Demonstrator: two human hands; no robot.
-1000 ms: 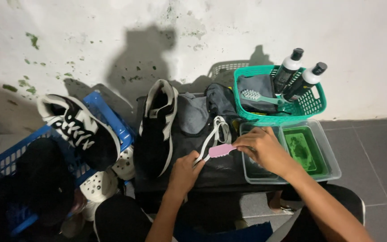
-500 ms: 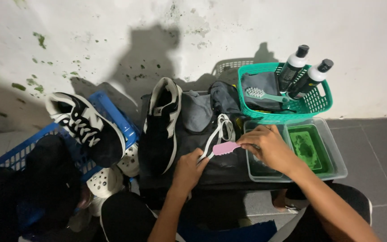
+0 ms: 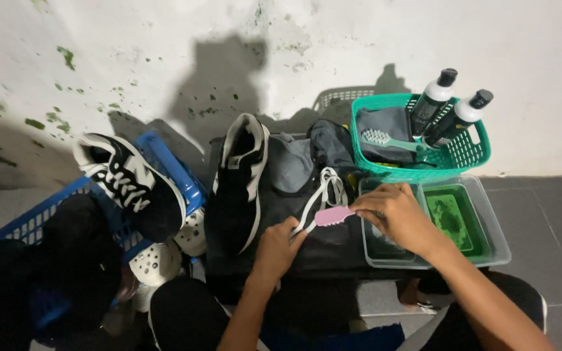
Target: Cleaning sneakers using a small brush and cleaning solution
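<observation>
Right hand: I am watching the right hand (image 3: 401,218) closing around the handle of a small pink brush (image 3: 334,215), bristle end pointing toward nine o'clock.
Left hand: the left hand (image 3: 278,246) is pinching the near end of a white shoelace (image 3: 323,192) against the dark surface (image 3: 333,250).
Where the lace is lying: it is running from the left hand up toward one o'clock and looping beside a grey cloth (image 3: 294,162); the brush is touching it just beside the left fingers.
Around them: a black shoe with white trim (image 3: 240,185) is sitting at nine o'clock of the hands, a clear tub of green liquid (image 3: 499,231) at three o'clock, a green basket (image 3: 466,153) holding two bottles at one o'clock.
Risk: I judge that the lace could be slipping out of the pinch if the brush drags hard, and the right wrist is hovering over the tub rim, so a jolt could be tipping liquid out.
Hard to see: the blue crate (image 3: 170,162) at nine o'clock is partly falling out of frame, and its lower contents are probably dark clothing, though the shadow is hiding too much.
</observation>
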